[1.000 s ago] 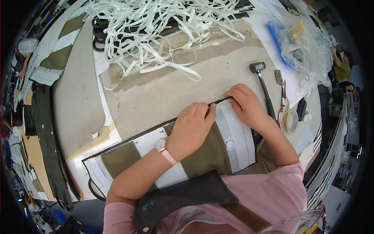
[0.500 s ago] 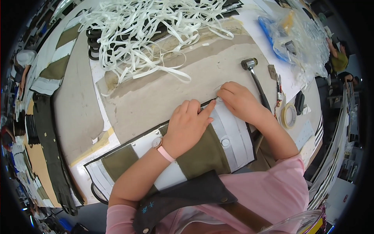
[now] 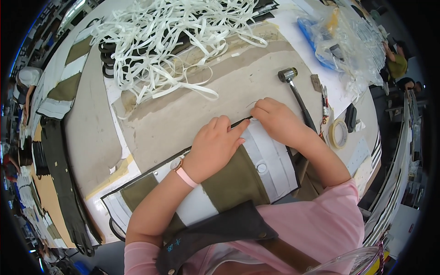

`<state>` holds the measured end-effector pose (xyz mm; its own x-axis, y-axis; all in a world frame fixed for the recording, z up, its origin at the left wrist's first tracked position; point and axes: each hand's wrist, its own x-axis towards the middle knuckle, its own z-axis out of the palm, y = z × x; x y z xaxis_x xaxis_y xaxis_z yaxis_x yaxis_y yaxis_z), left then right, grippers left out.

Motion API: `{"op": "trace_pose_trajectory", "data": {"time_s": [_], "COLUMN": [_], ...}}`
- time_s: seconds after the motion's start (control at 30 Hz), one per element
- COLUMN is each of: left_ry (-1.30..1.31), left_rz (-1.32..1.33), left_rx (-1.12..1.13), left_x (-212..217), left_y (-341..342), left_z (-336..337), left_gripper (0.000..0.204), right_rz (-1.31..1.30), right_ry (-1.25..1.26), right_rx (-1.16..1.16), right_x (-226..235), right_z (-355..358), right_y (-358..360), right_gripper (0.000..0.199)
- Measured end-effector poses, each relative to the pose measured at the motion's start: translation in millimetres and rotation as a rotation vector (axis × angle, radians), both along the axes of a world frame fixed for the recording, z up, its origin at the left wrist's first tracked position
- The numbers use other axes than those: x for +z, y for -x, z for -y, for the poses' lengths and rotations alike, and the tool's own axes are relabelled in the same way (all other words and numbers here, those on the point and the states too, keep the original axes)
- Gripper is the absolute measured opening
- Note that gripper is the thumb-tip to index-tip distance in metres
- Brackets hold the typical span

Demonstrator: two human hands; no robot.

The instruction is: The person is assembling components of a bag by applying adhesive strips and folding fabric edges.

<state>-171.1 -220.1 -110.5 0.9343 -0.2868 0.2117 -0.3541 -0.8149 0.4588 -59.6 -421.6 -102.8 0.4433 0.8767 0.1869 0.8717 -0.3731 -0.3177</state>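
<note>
A striped cloth panel in olive and white, bound with dark edging, lies slantwise on the table in front of me. My left hand rests across its far edge, fingers curled over and thumb against the cloth; the index finger points along the edging toward my other hand. At the far right corner my right hand pinches the edging, its fingertips bent close together. A fine thread-like line shows beside those fingertips; what exactly they hold is partly hidden. A round white button-like disc sits on the panel's white right band.
A tangled heap of white tape covers the far table. To the right are a hammer, a roll of masking tape, a dark oblong object and clear plastic bags. More striped cloth lies left; other people work beyond.
My left hand and the panel have shifted slightly left in the picture. The right hand keeps its pinch at the corner, moved a little left and down. The table things shift slightly too.
</note>
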Motion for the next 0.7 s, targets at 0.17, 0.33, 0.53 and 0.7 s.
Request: {"op": "trace_pose_trajectory", "data": {"time_s": [0.17, 0.33, 0.53, 0.7], "left_ry": [-0.066, -0.051, -0.041, -0.062], "left_rz": [0.029, 0.053, 0.035, 0.042], "left_rx": [0.028, 0.012, 0.008, 0.015], "left_x": [-2, -2, -1, -1], "left_y": [1, 1, -1, -3], "left_z": [4, 2, 1, 2], "left_gripper": [0.045, 0.044, 0.046, 0.047], "right_rz": [-0.020, -0.150, -0.160, -0.125], "right_ry": [-0.018, -0.207, -0.186, -0.208], "right_rx": [-0.028, -0.178, -0.176, -0.210], "right_x": [-1, -8, -3, -6], "right_z": [6, 16, 14, 19], "right_y": [4, 15, 18, 25], "right_gripper": [0.022, 0.024, 0.031, 0.037]}}
